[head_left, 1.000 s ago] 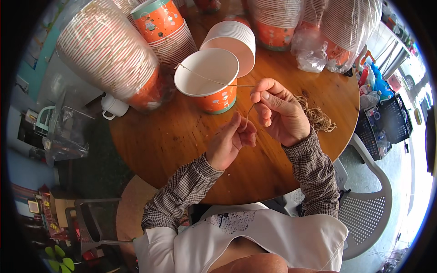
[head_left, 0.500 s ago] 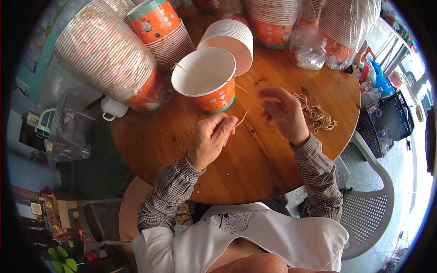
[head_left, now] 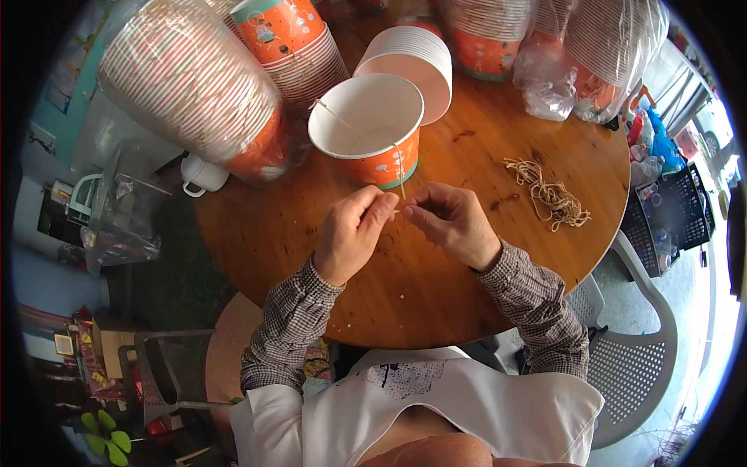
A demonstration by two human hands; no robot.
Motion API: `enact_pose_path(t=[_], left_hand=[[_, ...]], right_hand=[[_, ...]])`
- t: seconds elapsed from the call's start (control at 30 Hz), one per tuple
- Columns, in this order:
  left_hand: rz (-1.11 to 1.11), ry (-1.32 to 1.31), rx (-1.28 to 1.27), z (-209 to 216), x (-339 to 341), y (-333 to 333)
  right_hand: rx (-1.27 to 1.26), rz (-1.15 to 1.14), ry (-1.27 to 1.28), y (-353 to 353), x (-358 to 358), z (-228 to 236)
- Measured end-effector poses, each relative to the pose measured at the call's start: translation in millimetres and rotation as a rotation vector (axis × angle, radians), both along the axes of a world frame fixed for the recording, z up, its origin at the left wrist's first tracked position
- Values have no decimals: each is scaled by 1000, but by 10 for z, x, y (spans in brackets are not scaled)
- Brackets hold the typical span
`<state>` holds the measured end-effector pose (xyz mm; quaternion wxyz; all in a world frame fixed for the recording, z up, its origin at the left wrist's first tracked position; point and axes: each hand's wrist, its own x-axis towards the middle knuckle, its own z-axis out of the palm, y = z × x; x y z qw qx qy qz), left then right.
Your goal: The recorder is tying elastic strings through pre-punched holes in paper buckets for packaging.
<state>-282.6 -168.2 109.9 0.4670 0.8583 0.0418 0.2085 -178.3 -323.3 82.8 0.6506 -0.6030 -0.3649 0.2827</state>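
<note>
An orange paper bucket with a white inside and green base stands upright on the table. A thin tan cord crosses its mouth, passes over the near rim and runs down to my hands. My left hand pinches the cord between thumb and fingers, just in front of the bucket. Close beside it, my right hand has thumb and forefinger pressed together on the same cord. The fingertips almost meet, and they hide the cord's end. To the right lies a loose bundle of cords.
Behind the bucket, a nested stack of white paper buckets lies on its side. Plastic-wrapped bucket stacks stand at the back left, with more at the back right. A white mug is at the table's left edge. A grey chair is at the right.
My right hand has come in from the right and closed on the cord beside my left hand. The cord over the near rim now hangs down toward my fingers.
</note>
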Motion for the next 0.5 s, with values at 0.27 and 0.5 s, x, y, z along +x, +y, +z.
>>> enact_pose_path(t=[0.27, 0.5], left_hand=[[-22, 98, -332, -176, -28, 33], [14, -60, -92, -258, 39, 34]], right_hand=[[33, -87, 4, 24, -38, -54], [-56, -116, -63, 49, -32, -104]])
